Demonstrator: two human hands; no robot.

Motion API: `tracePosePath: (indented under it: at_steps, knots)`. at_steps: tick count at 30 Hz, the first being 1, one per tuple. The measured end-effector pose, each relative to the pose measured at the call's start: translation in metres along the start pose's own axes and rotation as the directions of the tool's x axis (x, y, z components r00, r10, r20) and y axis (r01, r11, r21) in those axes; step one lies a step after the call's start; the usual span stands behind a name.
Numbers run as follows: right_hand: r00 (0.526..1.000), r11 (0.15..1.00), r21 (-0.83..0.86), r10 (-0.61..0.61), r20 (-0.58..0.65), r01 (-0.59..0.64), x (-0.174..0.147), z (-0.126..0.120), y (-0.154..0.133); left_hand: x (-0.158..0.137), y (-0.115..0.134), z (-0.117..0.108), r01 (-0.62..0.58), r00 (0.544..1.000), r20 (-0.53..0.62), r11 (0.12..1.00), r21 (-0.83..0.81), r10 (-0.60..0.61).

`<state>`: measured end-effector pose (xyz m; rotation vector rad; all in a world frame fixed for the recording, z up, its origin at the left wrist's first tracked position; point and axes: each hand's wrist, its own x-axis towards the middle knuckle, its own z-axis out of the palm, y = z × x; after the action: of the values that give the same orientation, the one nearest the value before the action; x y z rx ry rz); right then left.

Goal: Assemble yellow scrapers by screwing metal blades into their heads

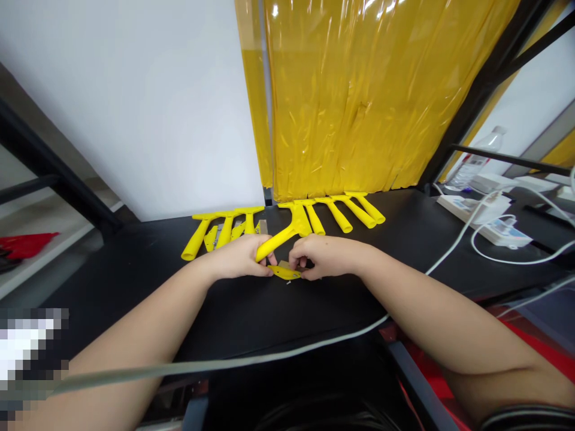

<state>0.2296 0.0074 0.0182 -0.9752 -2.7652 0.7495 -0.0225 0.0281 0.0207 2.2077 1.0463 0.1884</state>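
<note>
Pinching right hand (322,257): the yellow plate (283,273) is being gripped at its right end.
Plate position: it is being flanked by both hands, long axis running sideways.
Left hand (242,256): the slanting yellow handle (279,240) is being grasped.
Hidden: inner fingers are being obscured.

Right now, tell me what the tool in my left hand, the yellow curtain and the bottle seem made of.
Tool: probably satin plastic, given its even colour. Curtain: likely plastic film, glossy, with creases and bright glints. Bottle: seemingly clear, smooth plastic, being see-through; glass remains possible.
</note>
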Motion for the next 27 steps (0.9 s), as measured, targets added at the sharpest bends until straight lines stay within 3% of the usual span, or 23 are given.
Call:
tracePosePath:
  at_steps: [10, 16, 21, 24, 27]
  knots:
    - [1.0, 0.998, 0.057, 0.006, -0.026, -0.005, -0.003, -0.001, -0.001, -0.004, 0.0, -0.009, 0.057, 0.998, 0.009, 0.997, 0.055, -0.058]
    - [0.997, 0.998, -0.012, 0.059, -0.057, -0.06, -0.001, 0.0, -0.001, -0.004, -0.005, -0.012, 0.016, 0.995, -0.103, 0.991, 0.131, -0.002]
    - [0.993, 0.996, -0.072, 0.035, -0.117, -0.044, -0.003, -0.006, -0.001, -0.005, -0.008, -0.012, 0.099, 0.992, -0.074, 0.995, -0.014, -0.1]
    - [0.987, 0.997, -0.061, -0.045, -0.156, 0.036, -0.004, -0.008, -0.002, -0.005, -0.007, -0.012, 0.043, 0.991, -0.12, 0.993, -0.106, -0.056]
    - [0.986, 0.993, 0.065, -0.092, -0.14, 0.102, -0.004, -0.009, 0.0, -0.005, -0.006, -0.011, -0.012, 0.988, -0.157, 0.988, -0.152, -0.012]
